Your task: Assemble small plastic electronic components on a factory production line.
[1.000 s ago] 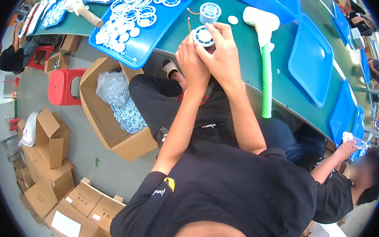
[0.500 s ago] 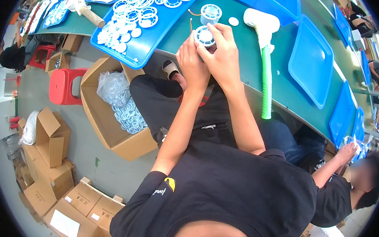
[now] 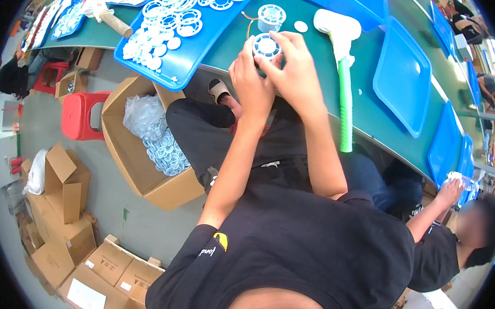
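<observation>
At the table's front edge I hold a small round motor-like part (image 3: 266,45) with a spoked white face turned up. My left hand (image 3: 251,82) is closed round its left side. My right hand (image 3: 297,66) grips the other side, thumb and forefinger against the rim. Its underside is hidden by my fingers. Just beyond stands a second round part of the same kind (image 3: 272,15), with thin coloured wires (image 3: 249,25) trailing to its left. A white disc (image 3: 301,26) lies to its right. Further right is a mallet (image 3: 341,52) with a white-wrapped head and green handle.
A blue tray (image 3: 196,51) of white rings and discs lies left. Another wrapped hammer (image 3: 116,22) sits beyond it. More blue trays (image 3: 404,80) line the right. A cardboard box (image 3: 165,199) of rings and a red stool (image 3: 81,116) stand left; a co-worker (image 3: 443,244) sits right.
The view has shifted slightly. My right hand has turned a little and its fingers have shifted on the round part, which both hands still hold.
</observation>
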Motion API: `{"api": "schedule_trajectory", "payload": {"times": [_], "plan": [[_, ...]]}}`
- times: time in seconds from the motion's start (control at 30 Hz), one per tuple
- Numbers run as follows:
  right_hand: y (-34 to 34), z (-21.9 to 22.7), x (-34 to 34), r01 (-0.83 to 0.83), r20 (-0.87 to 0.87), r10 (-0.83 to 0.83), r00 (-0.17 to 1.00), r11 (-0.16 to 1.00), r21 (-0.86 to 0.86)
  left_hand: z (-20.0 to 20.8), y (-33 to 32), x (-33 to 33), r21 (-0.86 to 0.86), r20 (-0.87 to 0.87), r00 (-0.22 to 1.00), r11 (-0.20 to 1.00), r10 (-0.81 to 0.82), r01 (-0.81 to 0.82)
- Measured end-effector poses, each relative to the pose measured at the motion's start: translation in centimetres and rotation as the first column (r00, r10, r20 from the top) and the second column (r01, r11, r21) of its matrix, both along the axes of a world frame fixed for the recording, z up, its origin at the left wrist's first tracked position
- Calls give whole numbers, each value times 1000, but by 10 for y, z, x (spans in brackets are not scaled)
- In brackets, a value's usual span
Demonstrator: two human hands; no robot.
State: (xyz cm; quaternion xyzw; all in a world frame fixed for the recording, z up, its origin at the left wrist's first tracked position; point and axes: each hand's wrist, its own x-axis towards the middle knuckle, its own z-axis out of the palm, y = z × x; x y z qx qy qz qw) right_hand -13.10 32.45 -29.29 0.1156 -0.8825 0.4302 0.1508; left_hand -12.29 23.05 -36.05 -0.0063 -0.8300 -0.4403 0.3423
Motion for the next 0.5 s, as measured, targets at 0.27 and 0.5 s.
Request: {"api": "schedule_trajectory", "payload": {"times": [0.27,0.5], "plan": [[83,-25,-7,552,-226,-504,833,780,294,15,9,9,76,140,925,936,-352,345],[113,-38,-17,614,-190,-634,750,560,556,15,13,4,159,177,875,891,-450,426]]}}
